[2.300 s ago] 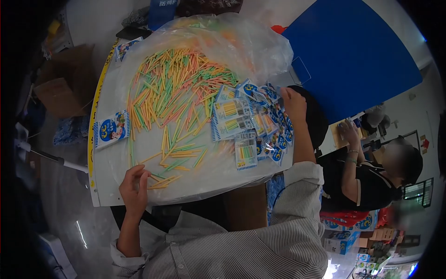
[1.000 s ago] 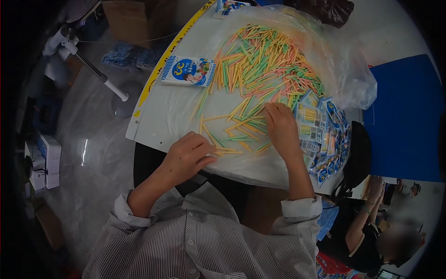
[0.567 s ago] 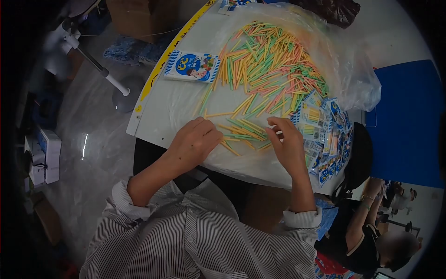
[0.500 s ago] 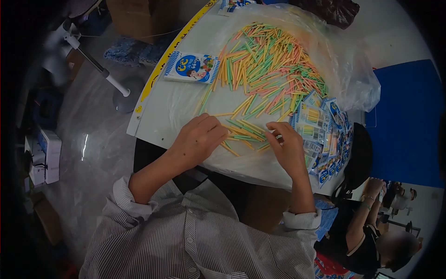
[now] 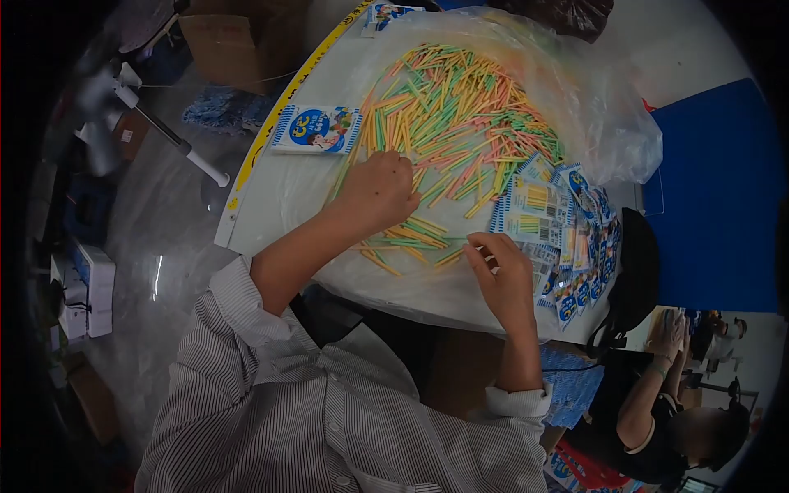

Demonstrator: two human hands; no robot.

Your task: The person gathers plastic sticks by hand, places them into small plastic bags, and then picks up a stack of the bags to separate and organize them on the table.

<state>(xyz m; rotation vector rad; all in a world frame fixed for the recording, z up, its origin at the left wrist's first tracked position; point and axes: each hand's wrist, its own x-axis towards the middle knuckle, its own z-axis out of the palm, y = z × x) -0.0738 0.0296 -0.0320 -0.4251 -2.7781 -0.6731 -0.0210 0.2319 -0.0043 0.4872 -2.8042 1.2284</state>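
Thin yellow, green and pink sticks (image 5: 460,123) lie in a wide pile on clear plastic over the table. My left hand (image 5: 378,193) reaches into the pile's near left side, its fingers curled down and pressed together; what is under them is hidden. A smaller bunch of sticks (image 5: 415,234) lies just below that hand, between both hands. My right hand (image 5: 503,275) is at the bunch's right, thumb and forefinger pinched around what appears to be the end of a green stick (image 5: 457,238). Printed blue-and-white packets (image 5: 538,218) are heaped beyond my right hand.
A blue-and-white packet (image 5: 316,130) lies flat left of the pile. A crumpled clear bag (image 5: 620,140) borders the right side. Yellow tape (image 5: 275,123) lines the table's left edge. A black object (image 5: 637,275) hangs by the right edge. Another person (image 5: 649,411) works at lower right.
My left hand has moved up from the small bunch to the main pile. My right hand has dropped slightly and stays beside the bunch. The whole view has shifted a little.
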